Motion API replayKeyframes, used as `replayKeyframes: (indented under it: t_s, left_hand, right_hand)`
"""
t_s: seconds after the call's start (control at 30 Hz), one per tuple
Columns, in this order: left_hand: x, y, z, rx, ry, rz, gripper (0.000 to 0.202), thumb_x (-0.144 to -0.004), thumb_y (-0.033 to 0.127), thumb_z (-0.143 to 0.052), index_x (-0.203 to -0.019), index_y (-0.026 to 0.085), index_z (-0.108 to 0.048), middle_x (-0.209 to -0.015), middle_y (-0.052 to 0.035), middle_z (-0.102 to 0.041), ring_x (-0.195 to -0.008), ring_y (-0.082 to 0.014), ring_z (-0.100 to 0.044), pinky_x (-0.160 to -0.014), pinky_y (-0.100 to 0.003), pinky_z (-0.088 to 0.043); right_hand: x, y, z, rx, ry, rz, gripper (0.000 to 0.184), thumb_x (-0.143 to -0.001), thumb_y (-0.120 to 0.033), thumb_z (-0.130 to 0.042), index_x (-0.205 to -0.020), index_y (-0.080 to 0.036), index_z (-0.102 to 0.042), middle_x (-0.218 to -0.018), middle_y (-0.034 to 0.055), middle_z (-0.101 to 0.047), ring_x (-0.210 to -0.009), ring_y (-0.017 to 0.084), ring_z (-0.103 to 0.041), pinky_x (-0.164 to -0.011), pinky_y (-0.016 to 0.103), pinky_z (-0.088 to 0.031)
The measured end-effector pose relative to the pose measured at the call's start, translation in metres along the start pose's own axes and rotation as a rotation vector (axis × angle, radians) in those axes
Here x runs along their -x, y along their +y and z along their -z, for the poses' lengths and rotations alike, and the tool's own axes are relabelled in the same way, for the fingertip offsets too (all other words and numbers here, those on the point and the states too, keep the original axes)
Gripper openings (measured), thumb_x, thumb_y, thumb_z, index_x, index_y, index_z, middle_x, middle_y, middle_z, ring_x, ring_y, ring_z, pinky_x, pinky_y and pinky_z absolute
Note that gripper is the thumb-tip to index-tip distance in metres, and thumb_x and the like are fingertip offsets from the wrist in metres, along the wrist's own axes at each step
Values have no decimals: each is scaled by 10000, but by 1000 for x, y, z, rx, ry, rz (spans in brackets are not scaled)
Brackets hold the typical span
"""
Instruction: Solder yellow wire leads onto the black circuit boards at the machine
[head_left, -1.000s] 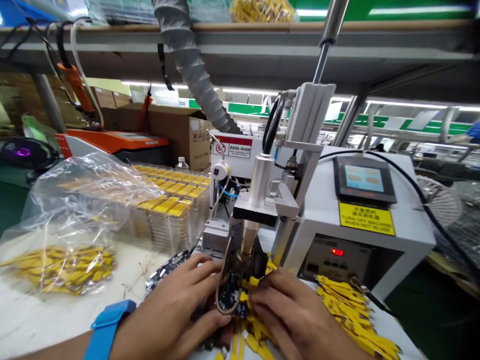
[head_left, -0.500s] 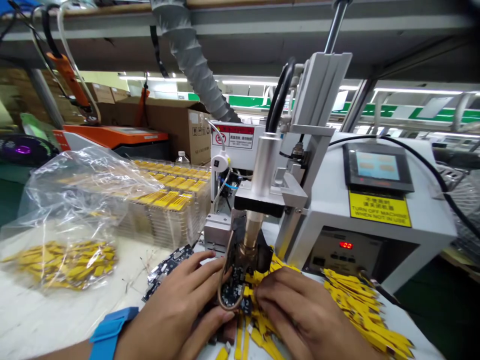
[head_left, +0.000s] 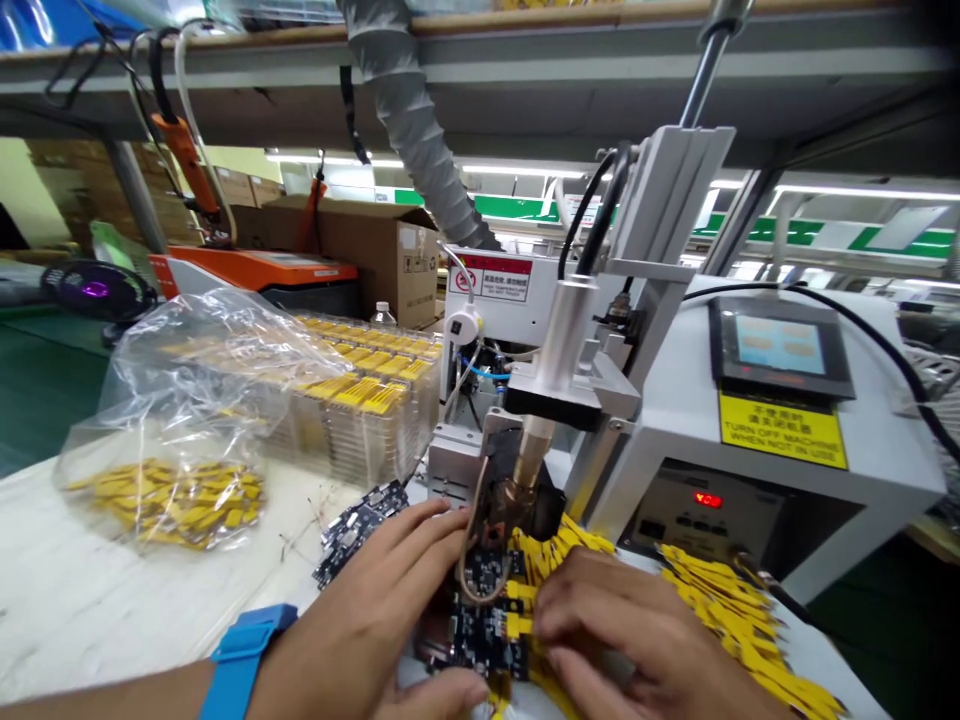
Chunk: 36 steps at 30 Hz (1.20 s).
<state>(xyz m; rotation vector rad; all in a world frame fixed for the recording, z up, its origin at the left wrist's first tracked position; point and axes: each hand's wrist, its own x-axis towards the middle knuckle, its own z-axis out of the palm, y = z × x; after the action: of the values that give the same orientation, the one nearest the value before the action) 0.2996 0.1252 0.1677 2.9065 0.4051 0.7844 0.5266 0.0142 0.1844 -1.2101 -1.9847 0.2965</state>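
Observation:
Under the heated press head (head_left: 523,480) lies a black circuit board (head_left: 480,625) with small components and yellow flex cables (head_left: 519,625) at its right edge. My left hand (head_left: 382,610), with a blue wristband (head_left: 247,650), lies along the board's left side, fingers stretched forward and thumb apart near the front edge. My right hand (head_left: 637,625) has thumb and fingers pinched at a yellow flex cable on the board's right edge; the fingertips are partly hidden. A thin curved tube (head_left: 466,575) from the press loops over the board.
Dark circuit boards (head_left: 356,530) pile up left of the press. Loose yellow flex cables (head_left: 742,620) lie at right, more in a clear bag (head_left: 165,500). Stacked clear trays (head_left: 367,430) stand behind. A machine housing (head_left: 817,500) with a screen (head_left: 780,345) stands at right.
The board has come toward me, showing more of its surface. My left thumb has moved off toward the front, and my right fingers have shifted slightly. The red readout has changed; the view has swung left.

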Motion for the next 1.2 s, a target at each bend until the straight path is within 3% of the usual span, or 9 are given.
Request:
replayKeyframes:
  t_s: [0.27,0.47,0.6,0.77,1.0,1.2]
  left_hand:
    - [-7,4,2,120,8,17,660,-766,412,-755,-1283,158,-433,-1318,-149,-546,-1233,-315,-468,-1032,-487,-436]
    - [-5,2,3,162,-20,27,646,-776,412,-743,-1287,174,-429,-1341,-137,-508,-1254,-314,-425,-1063,-486,-385]
    - [-17,-5,5,194,-92,51,608,-828,370,-670,-1348,200,-407,-1382,-128,-440,-1279,-332,-355,-1063,-528,-349]
    - [-33,-13,8,193,-206,52,557,-823,288,-625,-1350,245,-449,-1285,-94,-481,-1160,-316,-407,-1028,-532,-361]
    - [-32,-11,12,168,-188,-7,316,-875,245,-576,-1191,227,-575,-1193,-78,-587,-1119,-300,-467,-1044,-522,-323]
    - [-32,-11,11,220,-186,18,309,-885,261,-596,-1192,234,-580,-1236,-67,-607,-1124,-274,-496,-1034,-484,-355]
  right_hand:
    - [-1,1,-4,79,-29,18,205,-825,-42,-540,-882,-213,-638,-836,13,-654,-759,126,-626,-643,199,-491]
    - [-3,-1,-2,99,-35,28,209,-829,-50,-548,-905,-205,-666,-809,22,-652,-734,136,-626,-634,209,-504]
    - [-5,2,-6,135,68,48,233,-848,-66,-540,-972,-191,-691,-844,48,-661,-746,146,-635,-657,218,-532]
    - [-8,9,-13,198,194,63,259,-841,-48,-512,-960,-174,-706,-830,62,-669,-758,165,-638,-682,250,-554]
    - [-6,11,-13,182,135,31,235,-867,-68,-506,-941,-140,-716,-801,86,-648,-734,179,-621,-635,262,-543]
    - [-4,9,-13,156,111,-19,242,-883,-90,-498,-950,-140,-724,-814,96,-656,-759,196,-626,-660,296,-542]
